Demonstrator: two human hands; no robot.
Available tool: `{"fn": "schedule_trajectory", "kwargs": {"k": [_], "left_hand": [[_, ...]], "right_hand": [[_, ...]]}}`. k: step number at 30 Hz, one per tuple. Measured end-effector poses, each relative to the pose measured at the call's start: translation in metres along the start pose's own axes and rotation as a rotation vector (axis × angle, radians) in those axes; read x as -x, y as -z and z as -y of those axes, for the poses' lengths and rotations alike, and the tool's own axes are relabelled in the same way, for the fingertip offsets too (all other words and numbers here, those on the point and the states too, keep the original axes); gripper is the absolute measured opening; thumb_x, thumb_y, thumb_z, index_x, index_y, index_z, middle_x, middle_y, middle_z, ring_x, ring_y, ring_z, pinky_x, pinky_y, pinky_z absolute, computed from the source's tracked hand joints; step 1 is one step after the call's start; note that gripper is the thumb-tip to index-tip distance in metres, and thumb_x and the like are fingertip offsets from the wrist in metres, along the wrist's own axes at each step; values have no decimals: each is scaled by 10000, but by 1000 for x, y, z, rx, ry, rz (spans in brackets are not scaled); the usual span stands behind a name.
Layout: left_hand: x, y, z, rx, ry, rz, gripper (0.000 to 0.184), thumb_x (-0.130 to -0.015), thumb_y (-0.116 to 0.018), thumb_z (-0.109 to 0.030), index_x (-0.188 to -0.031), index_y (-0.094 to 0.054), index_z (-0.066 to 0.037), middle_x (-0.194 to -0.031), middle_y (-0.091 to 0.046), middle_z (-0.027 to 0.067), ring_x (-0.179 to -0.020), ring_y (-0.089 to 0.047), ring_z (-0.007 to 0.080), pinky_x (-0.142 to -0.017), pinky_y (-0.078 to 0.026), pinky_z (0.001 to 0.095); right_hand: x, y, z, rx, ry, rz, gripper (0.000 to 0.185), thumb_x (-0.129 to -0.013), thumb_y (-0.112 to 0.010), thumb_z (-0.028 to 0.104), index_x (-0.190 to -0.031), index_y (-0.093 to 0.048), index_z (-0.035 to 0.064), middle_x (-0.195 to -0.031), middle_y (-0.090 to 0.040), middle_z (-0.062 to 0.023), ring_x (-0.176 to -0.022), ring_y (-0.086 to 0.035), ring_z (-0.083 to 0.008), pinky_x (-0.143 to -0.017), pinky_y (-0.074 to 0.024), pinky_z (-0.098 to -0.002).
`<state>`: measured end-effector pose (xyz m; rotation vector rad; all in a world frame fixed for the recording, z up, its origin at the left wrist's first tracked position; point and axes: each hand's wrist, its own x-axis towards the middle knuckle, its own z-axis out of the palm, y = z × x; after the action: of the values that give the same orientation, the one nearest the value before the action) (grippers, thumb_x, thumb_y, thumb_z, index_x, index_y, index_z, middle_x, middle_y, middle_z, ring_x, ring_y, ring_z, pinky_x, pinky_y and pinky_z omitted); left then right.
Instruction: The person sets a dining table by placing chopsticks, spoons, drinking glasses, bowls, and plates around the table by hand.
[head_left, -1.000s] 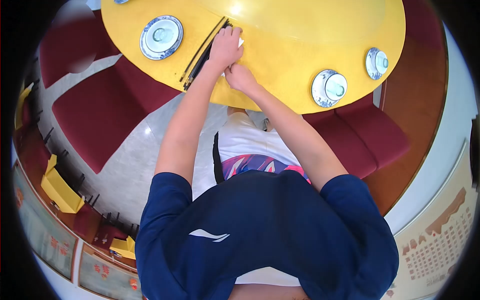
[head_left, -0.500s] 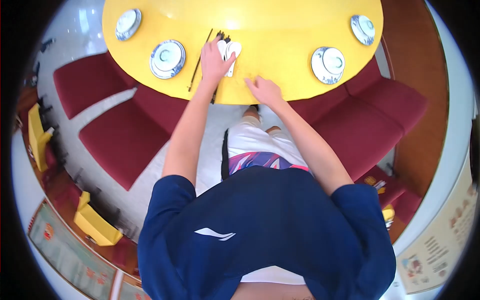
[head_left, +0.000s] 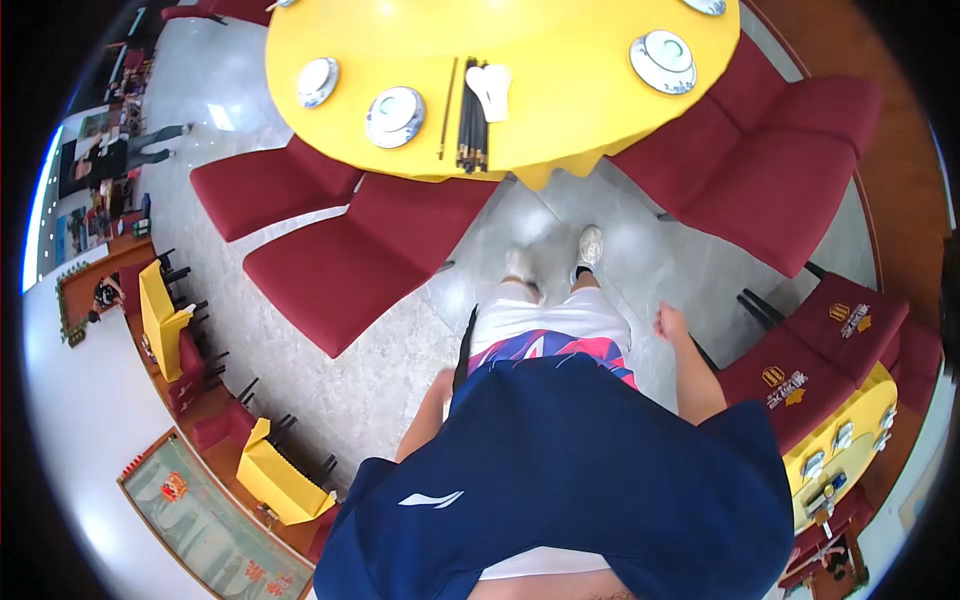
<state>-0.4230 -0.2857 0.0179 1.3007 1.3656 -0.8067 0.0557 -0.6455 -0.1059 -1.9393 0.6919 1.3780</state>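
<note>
Both my hands are away from the yellow table (head_left: 540, 125) and hang beside my body. My right hand (head_left: 670, 321) is over the floor at my right side, its fingers curled with nothing visible in them. Close to my left hip is my left hand (head_left: 438, 386), its fingers mostly hidden by a black strap and my shirt. On the table lie a bundle of black chopsticks (head_left: 467, 130), a single chopstick (head_left: 448, 110) to its left, and white spoons (head_left: 492, 95) against the bundle's right side. Neither hand touches them.
Stacked blue-and-white dishes (head_left: 395, 117) sit left of the chopsticks, with another set (head_left: 663, 62) on the right. Dark red chairs (head_left: 335, 270) flank me on the left, and more chairs (head_left: 740, 190) on the right. Behind stands another yellow table (head_left: 875, 400).
Both my hands have left the table and dropped to my sides. My left hand has let go of the spoons and chopsticks. I have stepped back, and the table sits farther off.
</note>
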Motion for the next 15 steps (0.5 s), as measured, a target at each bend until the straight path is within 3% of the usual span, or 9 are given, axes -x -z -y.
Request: {"fn": "schedule_trajectory", "kwargs": {"k": [2, 3, 5, 6, 11, 13, 15], "left_hand": [[77, 18, -24, 35, 191, -1, 256, -864, -539, -334, -912, -658, -112, -790, -641, 74, -731, -593, 176, -696, -475, 349], [25, 19, 55, 149, 210, 34, 319, -868, -534, -337, -1062, -608, -96, -872, -646, 77, -769, -607, 177, -712, -477, 380], [-18, 39, 114, 222, 72, -79, 390, -871, -532, -325, -1181, -536, -88, -954, -644, 87, -817, -621, 195, -728, -481, 393], [-28, 51, 110, 616, 243, -161, 386, -875, -527, -309, -1194, -528, -92, -953, -648, 95, -835, -627, 194, -735, -483, 405], [-69, 128, 152, 848, -361, -368, 362, -904, -550, -344, -1155, -563, -83, -891, -670, 75, -754, -629, 143, -611, -488, 280], [-75, 149, 192, 815, -488, -354, 329, -911, -553, -319, -1134, -574, -79, -876, -676, 77, -751, -628, 131, -615, -488, 282], [-61, 165, 233, 819, -368, -362, 312, -904, -560, -306, -1119, -580, -80, -871, -683, 76, -761, -633, 132, -616, -485, 295]], "right_hand": [[14, -14, -28, 66, -11, 9, 464, -919, -434, 542, -872, -542, 93, -656, -552, -72, -504, -525, -187, -469, -445, -343], [20, -27, -31, 103, -1, 32, 476, -917, -431, 550, -890, -547, 89, -670, -561, -77, -516, -534, -192, -490, -457, -351], [30, -62, -39, 95, 57, 69, 482, -916, -420, 551, -917, -548, 87, -684, -571, -82, -519, -540, -196, -511, -461, -362], [38, -84, -37, 122, 102, 69, 480, -917, -417, 547, -920, -548, 85, -685, -572, -80, -526, -543, -194, -506, -456, -361], [68, -234, -15, 186, 251, 104, 460, -930, -405, 520, -935, -538, 80, -681, -565, -78, -537, -548, -197, -486, -435, -365], [96, -303, -9, 243, 296, 93, 451, -937, -399, 510, -938, -533, 79, -674, -557, -78, -531, -545, -200, -480, -430, -368], [139, -378, 15, 209, 163, 205, 426, -953, -383, 483, -946, -528, 82, -660, -542, -80, -511, -533, -207, -471, -422, -367]]}}
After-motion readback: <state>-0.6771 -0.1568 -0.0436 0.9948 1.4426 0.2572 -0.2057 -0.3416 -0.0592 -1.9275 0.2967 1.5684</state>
